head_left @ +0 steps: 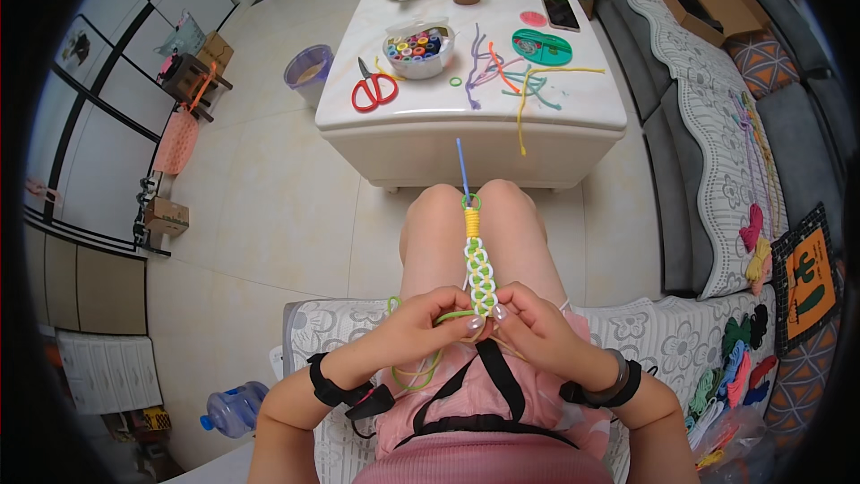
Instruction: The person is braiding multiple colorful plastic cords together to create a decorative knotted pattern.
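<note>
A braided cord strap (480,269) in green, white and yellow runs down between my thighs. Yellow wrapping (473,222) binds its upper part, and a green ring (476,202) tops it. From the ring a blue stick-like piece (461,165) points toward the table. My left hand (443,316) pinches the strap's lower end from the left, fingertips on the knots. On the other side my right hand (521,323) grips the same end with thumb and finger. Loose green cord (423,376) trails beneath my left wrist.
Ahead stands a white table (430,97) with red-handled scissors (374,89), a tub of thread spools (418,50), cord scraps (494,67), a green case (541,47) and a phone (560,13). Bundled cords (736,349) lie on the sofa at right. A water jug (236,408) is on the floor.
</note>
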The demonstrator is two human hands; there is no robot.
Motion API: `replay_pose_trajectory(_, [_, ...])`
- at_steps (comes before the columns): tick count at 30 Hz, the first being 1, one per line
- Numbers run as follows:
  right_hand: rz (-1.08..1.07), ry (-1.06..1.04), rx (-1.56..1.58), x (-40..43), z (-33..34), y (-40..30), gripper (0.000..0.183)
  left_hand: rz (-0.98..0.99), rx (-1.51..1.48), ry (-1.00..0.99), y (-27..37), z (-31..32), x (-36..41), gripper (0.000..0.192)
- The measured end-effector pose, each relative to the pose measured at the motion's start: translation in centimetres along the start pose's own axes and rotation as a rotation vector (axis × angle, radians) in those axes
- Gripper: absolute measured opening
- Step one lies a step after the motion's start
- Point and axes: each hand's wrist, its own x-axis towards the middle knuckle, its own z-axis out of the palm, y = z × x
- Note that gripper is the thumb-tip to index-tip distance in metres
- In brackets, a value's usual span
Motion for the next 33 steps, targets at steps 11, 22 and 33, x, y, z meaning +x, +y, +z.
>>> replay_pose_trajectory(11, [0.066, -0.087, -0.055, -1.2, -0.1, -0.1, 0.012, -0.047, -0.036, -0.048, 0.8, 0.5, -0.6, 0.014])
replay_pose_trajectory(22, [0.055, -0.195, 0.060, -2.8, -0.3, 1.6, 0.012, 0.221, 0.156, -0.031, -1.0, 1.4, -0.6, 0.013])
replay_pose_trajectory(33, [0.048, -0.052, 0.044, -2.3, 0.3, 1.8, 0.014, -0.188, -0.246, -0.066, -0.5, 1.9, -1.7, 0.018])
